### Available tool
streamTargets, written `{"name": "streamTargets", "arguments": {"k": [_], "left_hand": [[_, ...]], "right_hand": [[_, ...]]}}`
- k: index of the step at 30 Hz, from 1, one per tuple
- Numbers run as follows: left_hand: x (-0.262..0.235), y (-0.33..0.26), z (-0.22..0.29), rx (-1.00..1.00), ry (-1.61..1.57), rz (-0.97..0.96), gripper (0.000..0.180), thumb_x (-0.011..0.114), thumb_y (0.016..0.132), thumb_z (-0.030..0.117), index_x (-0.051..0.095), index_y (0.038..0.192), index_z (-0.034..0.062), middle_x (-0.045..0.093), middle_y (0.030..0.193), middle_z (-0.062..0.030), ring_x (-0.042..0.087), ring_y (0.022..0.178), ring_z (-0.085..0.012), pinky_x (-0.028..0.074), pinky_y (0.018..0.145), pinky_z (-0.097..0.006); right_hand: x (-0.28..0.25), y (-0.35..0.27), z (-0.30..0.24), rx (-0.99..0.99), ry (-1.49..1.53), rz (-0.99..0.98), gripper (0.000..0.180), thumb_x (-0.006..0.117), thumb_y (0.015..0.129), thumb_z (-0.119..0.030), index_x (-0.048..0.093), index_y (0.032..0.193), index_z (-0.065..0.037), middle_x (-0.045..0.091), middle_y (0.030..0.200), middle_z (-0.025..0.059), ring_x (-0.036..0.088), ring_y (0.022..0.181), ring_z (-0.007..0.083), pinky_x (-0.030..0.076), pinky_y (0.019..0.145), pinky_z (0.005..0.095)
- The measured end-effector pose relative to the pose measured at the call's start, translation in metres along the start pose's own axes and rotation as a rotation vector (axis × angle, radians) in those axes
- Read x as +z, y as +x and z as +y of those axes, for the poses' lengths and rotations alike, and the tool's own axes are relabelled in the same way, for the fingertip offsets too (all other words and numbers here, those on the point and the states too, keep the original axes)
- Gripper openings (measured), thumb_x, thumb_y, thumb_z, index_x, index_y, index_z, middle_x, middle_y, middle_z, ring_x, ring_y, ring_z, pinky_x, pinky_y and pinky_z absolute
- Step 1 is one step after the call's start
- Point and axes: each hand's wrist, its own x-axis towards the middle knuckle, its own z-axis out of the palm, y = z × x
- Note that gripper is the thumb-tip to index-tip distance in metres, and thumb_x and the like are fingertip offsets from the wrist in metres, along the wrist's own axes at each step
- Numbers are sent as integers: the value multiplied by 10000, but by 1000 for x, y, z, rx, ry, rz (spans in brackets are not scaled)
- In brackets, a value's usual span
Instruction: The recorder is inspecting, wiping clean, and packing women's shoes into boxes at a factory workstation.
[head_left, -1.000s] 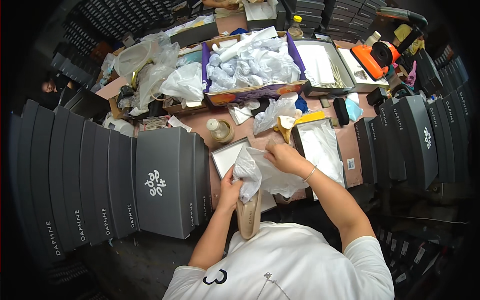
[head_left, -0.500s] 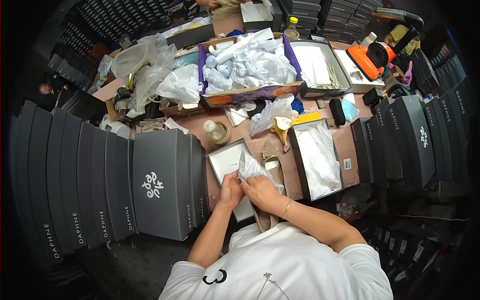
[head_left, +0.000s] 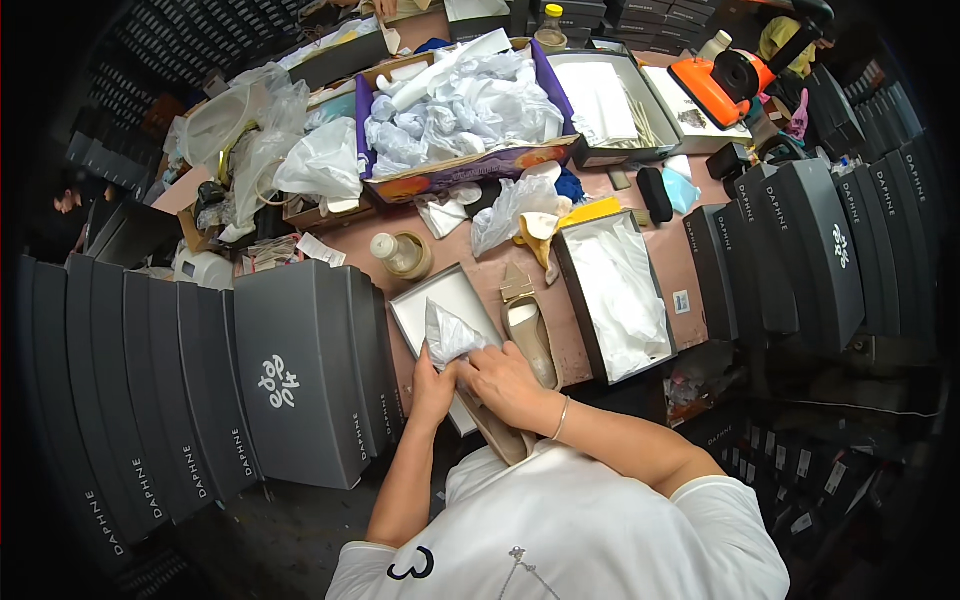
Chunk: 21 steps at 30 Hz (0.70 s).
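Observation:
Close to my body I hold a beige shoe (head_left: 508, 438), its toe end wrapped in crinkled white tissue paper (head_left: 450, 335) that comes to a point. My left hand (head_left: 433, 388) grips the wrapped part from the left, thumb up along the paper. Bent over the shoe from the right, my right hand (head_left: 508, 388) has its fingers closed on the paper's lower edge. Its mate, a beige flat shoe with a bow (head_left: 532, 340), lies on the table just beyond my right hand. Under the held shoe is a shallow white-lined box part (head_left: 415, 305).
An open shoebox with white tissue (head_left: 618, 300) stands at right. Grey shoebox stacks (head_left: 300, 370) flank both sides. Behind are a purple carton of crumpled paper (head_left: 465, 125), a bottle (head_left: 395, 255), a yellow cloth (head_left: 540, 235) and an orange device (head_left: 712, 90). Another person's hand (head_left: 386, 10) shows at the far edge.
The tissue paper, which spread out past my right hand, is now folded tightly round the toe of the held shoe. The whole view has shifted a little.

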Motion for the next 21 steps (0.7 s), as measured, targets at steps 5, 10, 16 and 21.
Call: {"name": "streamTargets", "arguments": {"k": [5, 10, 16, 21], "left_hand": [[-2, -6, 2, -40, -21, -49, 464, 534, 860, -11, 418, 1308, -5, 591, 1121, -105, 549, 1014, -157, 442, 892, -294], [-6, -4, -8, -30, 5, -102, 524, 545, 896, 62, 357, 1381, -1, 552, 1221, -121, 529, 1108, -179, 416, 952, -310], [4, 2, -11, 130, 119, -75, 557, 544, 872, 32, 343, 1390, -11, 555, 1224, -134, 532, 1107, -192, 407, 959, -302], [9, 13, -14, -103, -273, -38, 467, 530, 885, 20, 407, 1335, -3, 532, 1255, -107, 497, 1151, -172, 381, 985, -297]], "right_hand": [[23, 23, 17, 169, 145, 106, 628, 683, 707, -111, 427, 1276, -41, 563, 986, 162, 591, 851, 320, 478, 723, 416], [32, 35, 26, 306, 297, -119, 618, 598, 758, -49, 362, 1326, 4, 565, 1020, 270, 616, 834, 408, 503, 715, 468], [23, 25, 41, 208, 475, 49, 591, 640, 749, -80, 395, 1279, 13, 573, 1080, 301, 602, 919, 437, 503, 776, 475], [30, 40, 42, 349, 343, -30, 357, 599, 759, -97, 463, 1078, -11, 603, 999, 277, 617, 838, 419, 497, 696, 491]]}}
